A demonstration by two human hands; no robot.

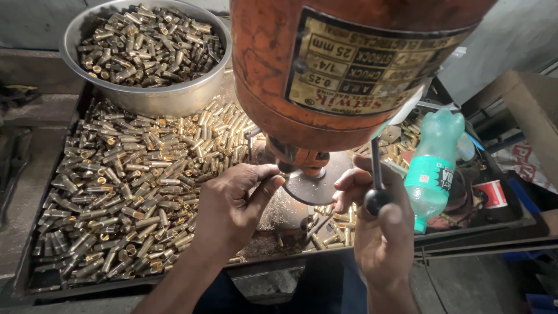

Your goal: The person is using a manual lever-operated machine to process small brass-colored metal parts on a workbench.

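Drill press [325,75], orange, hangs over the tray [23,279], hiding the spindle tip. Left hand [232,209] pinches something unseen under it. Right hand [378,232] curls round the black-knobbed lever [376,197]. Brass sleeves [128,192], steel bowl [145,99] and green bottle [433,168] crowd around.

A steel bowl [145,96] heaped with brass pieces sits at the tray's far left; a green plastic bottle [433,168] lies right, beside a red-and-white cup [491,193].
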